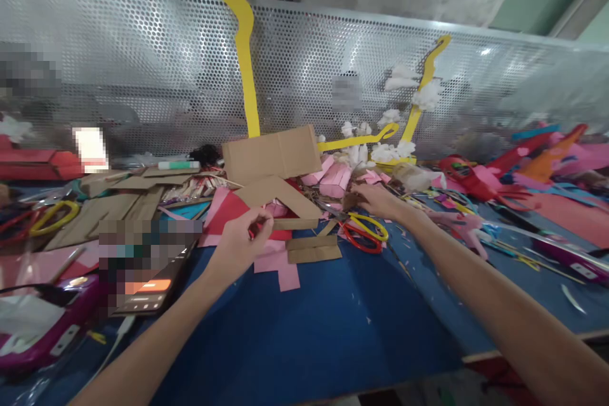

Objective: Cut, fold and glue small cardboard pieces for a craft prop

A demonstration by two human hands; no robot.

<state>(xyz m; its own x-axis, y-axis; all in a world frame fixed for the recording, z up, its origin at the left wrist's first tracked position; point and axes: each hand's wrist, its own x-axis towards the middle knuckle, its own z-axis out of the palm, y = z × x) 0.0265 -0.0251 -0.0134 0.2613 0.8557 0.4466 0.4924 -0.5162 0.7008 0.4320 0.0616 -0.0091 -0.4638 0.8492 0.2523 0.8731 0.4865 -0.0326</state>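
Note:
My left hand [242, 238] is closed in a pinch at the left end of a narrow cardboard strip [295, 224]. Behind that strip lies an angled cut piece of cardboard [280, 195], with red paper [231, 212] and pink paper [288, 275] around and under it. A folded cardboard piece [314, 248] rests just in front. My right hand [378, 201] reaches over the scrap pile, fingers stretched toward pink paper scraps [335, 179], with nothing visible in them. Near its wrist lie scissors with red and yellow handles [366, 231].
A perforated metal panel [304, 70] backs the blue table [304, 342]. A cardboard box [273, 155] stands below a tall yellow hook-shaped strip [245, 57]. At left are cardboard sheets [95, 212], a phone [152, 285] and a purple device [57, 330]; at right lies a pink glue gun [459, 225].

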